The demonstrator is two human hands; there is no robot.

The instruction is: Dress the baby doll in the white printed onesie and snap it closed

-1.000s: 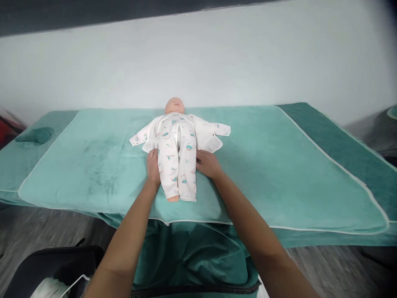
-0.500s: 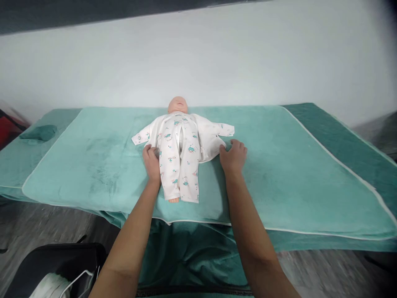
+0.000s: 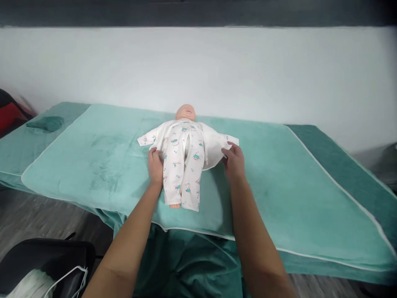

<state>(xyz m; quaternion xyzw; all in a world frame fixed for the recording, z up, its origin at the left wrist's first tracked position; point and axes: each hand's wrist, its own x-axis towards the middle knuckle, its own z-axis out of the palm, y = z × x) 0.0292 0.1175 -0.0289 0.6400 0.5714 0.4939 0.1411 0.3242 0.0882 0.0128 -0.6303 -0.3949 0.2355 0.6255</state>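
A baby doll [image 3: 185, 111] lies on its back on the green bed, its head toward the wall. It wears a white printed baby shirt [image 3: 214, 147] with both sleeves spread outward, and printed baby trousers [image 3: 175, 174] whose legs reach nearly to the bed's front. Toes peek out below one trouser leg. My right hand [image 3: 235, 162] pinches the outer edge of the shirt's right flap, just below the sleeve; the flap's plain inner side faces up. On the other side, my left hand [image 3: 155, 166] has its fingers curled at the shirt's left edge, beside the trousers.
The bed has a pale green padded cover [image 3: 294, 198] with white piping. A face hole [image 3: 46, 123] is at its left end. A white wall [image 3: 198, 70] runs behind it. At the lower left stands a black chair [image 3: 46, 252] with a white item on it.
The view has tilted and shifted slightly. My right hand has moved up the flap's edge toward the sleeve cuff, its fingers closing on the cloth. My left hand stays at the shirt's left edge.
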